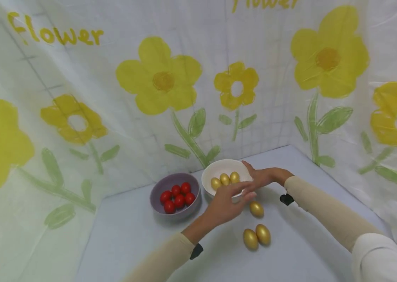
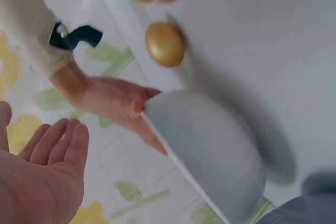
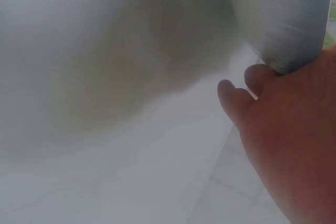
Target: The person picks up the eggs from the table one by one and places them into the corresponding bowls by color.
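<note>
In the head view a white bowl (image 1: 211, 176) stands on the table with three golden eggs (image 1: 224, 179) visible inside. My right hand (image 1: 264, 177) holds the bowl's right side at the rim; the left wrist view shows its thumb (image 2: 137, 104) against that edge. My left hand (image 1: 224, 203) hovers by the near side of the bowl, fingers extended and nothing in them. It hides part of the bowl's front. One golden egg (image 1: 256, 209) lies in front of the bowl, and two more golden eggs (image 1: 251, 239) lie side by side closer to me.
To the left of the white bowl stands a purple bowl (image 1: 157, 192) with several red eggs or balls (image 1: 179, 201) in it. Behind the table hangs a translucent curtain (image 1: 131, 133) painted with yellow flowers, and it continues along both sides.
</note>
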Action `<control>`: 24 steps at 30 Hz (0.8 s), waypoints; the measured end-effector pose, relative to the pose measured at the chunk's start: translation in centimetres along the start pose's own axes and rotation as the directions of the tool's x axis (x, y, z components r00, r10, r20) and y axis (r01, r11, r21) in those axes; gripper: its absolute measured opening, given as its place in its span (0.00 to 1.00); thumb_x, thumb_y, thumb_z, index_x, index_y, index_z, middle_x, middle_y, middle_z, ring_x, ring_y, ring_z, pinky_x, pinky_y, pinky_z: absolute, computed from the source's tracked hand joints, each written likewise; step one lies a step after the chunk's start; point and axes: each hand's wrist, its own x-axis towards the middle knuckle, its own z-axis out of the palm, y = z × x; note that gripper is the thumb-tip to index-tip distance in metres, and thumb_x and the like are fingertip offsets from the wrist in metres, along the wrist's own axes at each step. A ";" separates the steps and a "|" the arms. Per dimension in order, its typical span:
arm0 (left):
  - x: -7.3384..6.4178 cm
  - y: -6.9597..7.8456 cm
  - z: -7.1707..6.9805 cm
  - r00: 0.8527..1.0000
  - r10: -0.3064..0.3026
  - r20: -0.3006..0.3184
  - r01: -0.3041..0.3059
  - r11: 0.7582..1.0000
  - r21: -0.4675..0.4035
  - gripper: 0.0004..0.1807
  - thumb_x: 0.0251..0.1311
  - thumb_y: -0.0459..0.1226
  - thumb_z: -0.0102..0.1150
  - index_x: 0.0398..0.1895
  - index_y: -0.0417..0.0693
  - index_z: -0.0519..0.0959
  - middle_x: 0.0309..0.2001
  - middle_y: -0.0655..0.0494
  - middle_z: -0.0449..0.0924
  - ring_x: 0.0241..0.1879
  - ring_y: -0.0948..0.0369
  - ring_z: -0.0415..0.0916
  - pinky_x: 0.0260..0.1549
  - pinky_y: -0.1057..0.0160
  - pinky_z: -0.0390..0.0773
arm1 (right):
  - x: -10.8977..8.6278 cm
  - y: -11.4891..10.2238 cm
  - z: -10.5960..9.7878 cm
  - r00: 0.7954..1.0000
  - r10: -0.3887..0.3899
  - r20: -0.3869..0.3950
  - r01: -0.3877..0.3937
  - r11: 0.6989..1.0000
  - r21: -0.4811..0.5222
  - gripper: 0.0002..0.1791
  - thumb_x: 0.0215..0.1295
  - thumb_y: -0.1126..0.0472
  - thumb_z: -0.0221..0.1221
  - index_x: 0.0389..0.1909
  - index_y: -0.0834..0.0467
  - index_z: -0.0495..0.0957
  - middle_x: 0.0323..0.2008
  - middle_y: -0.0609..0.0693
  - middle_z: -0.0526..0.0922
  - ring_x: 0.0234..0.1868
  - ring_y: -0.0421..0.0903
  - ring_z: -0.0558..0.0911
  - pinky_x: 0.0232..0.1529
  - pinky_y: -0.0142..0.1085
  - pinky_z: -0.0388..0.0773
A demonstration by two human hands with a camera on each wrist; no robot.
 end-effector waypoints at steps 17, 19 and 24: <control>-7.2 -0.6 5.0 0.917 -0.338 0.212 0.256 0.906 0.338 0.44 0.59 0.67 0.69 0.71 0.49 0.79 0.46 0.58 0.91 0.50 0.63 0.85 0.52 0.59 0.84 | 0.2 0.7 -0.1 1.000 0.017 -0.003 -0.017 1.000 0.007 0.84 0.53 0.27 0.73 0.82 0.57 0.17 0.84 0.69 0.35 0.84 0.62 0.43 0.80 0.61 0.48; -7.3 -0.7 5.4 0.909 -0.344 0.233 0.249 0.900 0.359 0.45 0.57 0.66 0.72 0.71 0.49 0.79 0.51 0.59 0.90 0.51 0.66 0.84 0.53 0.61 0.83 | 0.2 0.6 -0.1 1.000 0.021 -0.008 -0.021 1.000 0.009 0.83 0.55 0.28 0.73 0.82 0.56 0.17 0.84 0.69 0.35 0.84 0.62 0.43 0.80 0.61 0.48; -7.4 -0.6 6.1 0.909 -0.332 0.251 0.231 0.904 0.359 0.37 0.58 0.57 0.77 0.67 0.50 0.82 0.54 0.63 0.88 0.51 0.71 0.83 0.52 0.67 0.82 | 0.1 0.3 0.1 1.000 0.007 -0.001 -0.007 1.000 0.015 0.80 0.58 0.32 0.72 0.82 0.56 0.16 0.84 0.68 0.32 0.84 0.62 0.41 0.80 0.61 0.47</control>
